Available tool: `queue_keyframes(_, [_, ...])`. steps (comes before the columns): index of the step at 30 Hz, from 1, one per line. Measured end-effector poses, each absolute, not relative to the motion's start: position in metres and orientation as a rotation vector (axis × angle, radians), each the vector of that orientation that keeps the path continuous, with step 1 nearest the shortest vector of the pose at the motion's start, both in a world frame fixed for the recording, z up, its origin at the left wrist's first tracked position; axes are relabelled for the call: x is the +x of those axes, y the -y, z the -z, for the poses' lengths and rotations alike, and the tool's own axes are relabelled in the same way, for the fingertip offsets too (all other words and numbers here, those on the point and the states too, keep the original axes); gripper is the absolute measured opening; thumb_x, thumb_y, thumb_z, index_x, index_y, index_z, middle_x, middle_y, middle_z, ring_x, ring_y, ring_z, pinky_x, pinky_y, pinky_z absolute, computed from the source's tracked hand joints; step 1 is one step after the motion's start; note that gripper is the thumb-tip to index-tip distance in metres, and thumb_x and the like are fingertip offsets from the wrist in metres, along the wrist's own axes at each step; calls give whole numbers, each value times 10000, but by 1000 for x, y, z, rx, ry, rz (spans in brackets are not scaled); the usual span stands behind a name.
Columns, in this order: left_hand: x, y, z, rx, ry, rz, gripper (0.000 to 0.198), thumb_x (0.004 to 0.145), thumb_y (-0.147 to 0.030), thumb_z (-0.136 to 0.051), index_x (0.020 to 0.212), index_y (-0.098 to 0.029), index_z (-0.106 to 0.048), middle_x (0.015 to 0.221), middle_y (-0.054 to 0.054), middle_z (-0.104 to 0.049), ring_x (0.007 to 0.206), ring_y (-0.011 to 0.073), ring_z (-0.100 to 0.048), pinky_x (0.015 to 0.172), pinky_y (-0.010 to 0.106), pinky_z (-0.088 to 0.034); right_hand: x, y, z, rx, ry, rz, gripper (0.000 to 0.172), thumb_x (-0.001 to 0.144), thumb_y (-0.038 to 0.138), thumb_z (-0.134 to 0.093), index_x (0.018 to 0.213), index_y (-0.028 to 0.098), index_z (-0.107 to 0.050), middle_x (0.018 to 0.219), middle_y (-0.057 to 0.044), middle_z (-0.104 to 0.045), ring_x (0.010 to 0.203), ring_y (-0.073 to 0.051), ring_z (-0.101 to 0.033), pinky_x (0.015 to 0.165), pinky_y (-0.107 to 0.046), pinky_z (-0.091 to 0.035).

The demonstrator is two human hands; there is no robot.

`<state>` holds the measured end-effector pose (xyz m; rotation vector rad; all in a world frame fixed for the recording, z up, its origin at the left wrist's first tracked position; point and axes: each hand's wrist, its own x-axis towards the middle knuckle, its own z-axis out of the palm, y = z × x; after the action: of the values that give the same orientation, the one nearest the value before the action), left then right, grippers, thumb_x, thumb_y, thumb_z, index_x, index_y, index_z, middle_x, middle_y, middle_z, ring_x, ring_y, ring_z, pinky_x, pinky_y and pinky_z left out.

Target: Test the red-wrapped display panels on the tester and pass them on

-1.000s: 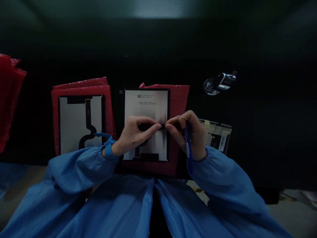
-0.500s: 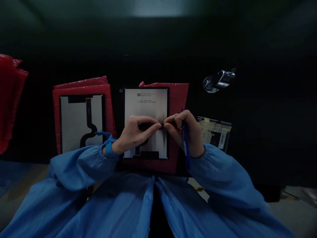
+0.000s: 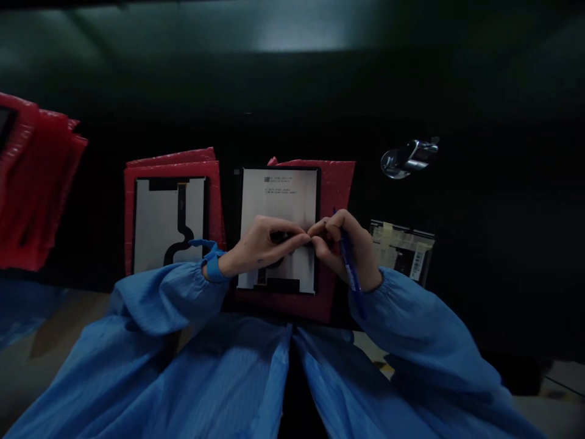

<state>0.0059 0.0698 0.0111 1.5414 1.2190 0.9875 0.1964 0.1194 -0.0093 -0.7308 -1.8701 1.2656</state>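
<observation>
Holding a blue pen (image 3: pixel 351 271) in the right hand (image 3: pixel 359 244); with the left hand (image 3: pixel 256 247), pinching the black flex cable (image 3: pixel 262 274) above the white-backed display panel (image 3: pixel 280 207).

Middle panel (image 3: pixel 281 206) on sheet (image 3: pixel 336 189) — second panel (image 3: pixel 158 216) left, sheet stack (image 3: pixel 39 195) farther left — metal piece (image 3: pixel 415 156) right, behind framed part (image 3: pixel 403 249).

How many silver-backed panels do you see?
2: the center panel, partly behind the left hand, and the left panel, partly behind the left sleeve. Others may be hidden among far-left red sheets.
</observation>
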Motion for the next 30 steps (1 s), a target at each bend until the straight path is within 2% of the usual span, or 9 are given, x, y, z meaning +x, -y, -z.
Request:
queue_keyframes(5, [-28,-83,-23,1789,-1860,-921,386,1003,-443,-489,889,-154,-717,860,77,-729,736,178,-632,675,289,-449,210,-121,-4,-807,1696,-767,134,1026,323,-572,1125,238,-602,1015,-45,-731,788,-194,-706,673,-334,-558])
queue_keyframes(9, [-52,-90,-12,1743,-2414,-514,423,924,-509,-580,654,-184,-604,621,69,-605,612,216,-553,666,348,-406,216,-89,-6,-805,1803,-510,322,1061,155,-432,1226,320,-654,898,28,-753,659,-162,-698,602,-307,-562])
queue_keyframes(12, [-61,-92,-2,1751,-2351,-410,526,887,-607,-594,560,-199,-533,519,53,-502,563,222,-510,636,358,-388,210,-58,4,-765,2246,-702,347,1003,108,-530,1311,245,-614,1250,-48,-713,1092,-257,-715,946,-403,-607])
queue_keyframes(14, [-65,-94,0,1744,-2283,-465,564,866,-637,-609,522,-205,-497,471,28,-431,525,193,-460,597,337,-360,205,-43,13,-758,2395,-736,438,979,151,-600,1411,177,-532,1424,-131,-600,1345,-339,-560,1122,-545,-496])
queue_keyframes(16, [-68,-96,-2,1692,-2186,-553,606,856,-637,-631,479,-206,-432,440,1,-349,478,146,-383,542,309,-307,200,-36,21,-778,2419,-735,583,975,215,-634,1513,152,-420,1493,-171,-526,1447,-359,-439,1176,-607,-417])
queue_keyframes(19, [-68,-98,-8,1431,-1966,-673,589,890,-569,-626,488,-192,-418,478,-18,-351,455,97,-340,480,271,-271,196,-31,26,-783,2358,-758,833,945,356,-700,1613,151,-248,1554,-194,-441,1504,-356,-341,1211,-623,-356])
queue_keyframes(21, [-64,-96,-10,1197,-1862,-801,478,913,-515,-617,589,-172,-541,584,2,-491,510,105,-461,479,240,-341,192,-27,27,-744,2317,-748,919,938,419,-700,1641,151,-172,1587,-199,-385,1515,-364,-311,1215,-630,-341])
queue_keyframes(25, [-56,-90,-10,938,-1732,-1089,368,891,-545,-651,841,-182,-685,777,41,-654,645,148,-628,500,230,-456,177,-14,29,-762,2225,-646,663,1032,189,-470,1645,217,-221,1612,-141,-350,1509,-331,-330,1213,-609,-364])
queue_keyframes(30, [-49,-89,-19,943,-1296,-934,676,940,-750,-364,785,-179,-691,595,47,-561,439,112,-453,360,237,-257,185,-3,26,-844,2003,-545,639,1005,89,-440,1589,338,-372,1577,-47,-431,1422,-293,-480,1162,-536,-489])
